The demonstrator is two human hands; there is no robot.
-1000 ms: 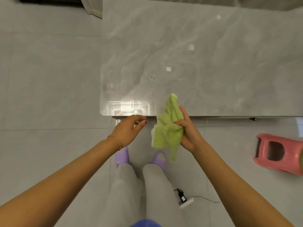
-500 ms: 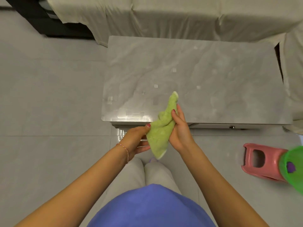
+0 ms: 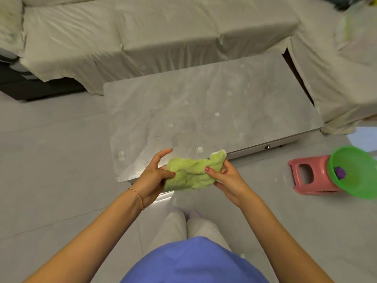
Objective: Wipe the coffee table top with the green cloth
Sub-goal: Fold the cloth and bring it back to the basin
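**Cloth stretched between both hands, table top not yet touched**

Between my two hands, just above the near edge of the coffee table (image 3: 204,111), the green cloth (image 3: 191,175) hangs spread in the air, clear of the marble as far as I can judge.

Left of the cloth, my left hand (image 3: 152,176) pinches its left end with the thumb on top and curled fingers behind; the index finger sticks out straight and loose toward the table. At the cloth's right end my right hand (image 3: 226,180) pinches the other end, thumb pressed onto the terry, fingers curled underneath. Further right of that grip, well apart on the floor, stand a pink stool (image 3: 310,175) and a green bowl (image 3: 355,172) touching it. Beyond both grips, past the far edge of the table, runs the covered sofa (image 3: 163,37).

I judge the step in hand to be shaping the cloth into a pad before wiping. To do it well I should fold it flat rather than leave it bunched, so that a broad face meets the marble, then hand it to one palm and press down evenly. Starting at the corner nearest my left grip and working across in overlapping passes would cover the small pale marks scattered over the top. A loose end left dangling could drag and leave streaks.
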